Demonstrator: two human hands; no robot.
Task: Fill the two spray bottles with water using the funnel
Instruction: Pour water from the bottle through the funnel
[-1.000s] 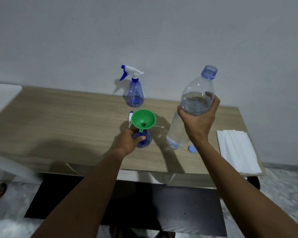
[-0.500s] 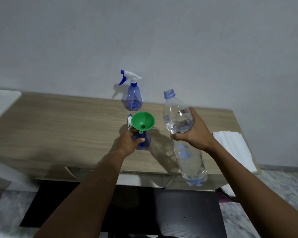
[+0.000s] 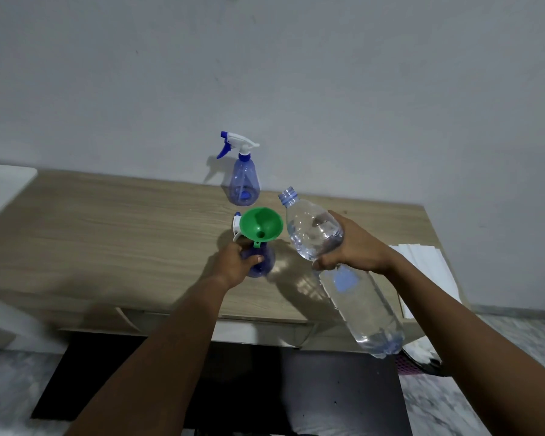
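Note:
A green funnel sits in the neck of a blue spray bottle on the wooden table. My left hand grips that bottle's body. Its white trigger head lies just behind the funnel. My right hand grips a large clear water bottle, uncapped and tilted, with its mouth up beside the funnel's right rim. No water is visibly flowing. A second blue spray bottle with its trigger head on stands at the back by the wall.
A blue bottle cap shows through the clear bottle, on the table. Folded white cloth lies at the table's right end. A white surface adjoins the left end. The wall runs right behind the table.
My right hand has lifted the water bottle off the table, tipped it over and brought its mouth leftward up to the funnel's rim. My left hand has kept its hold.

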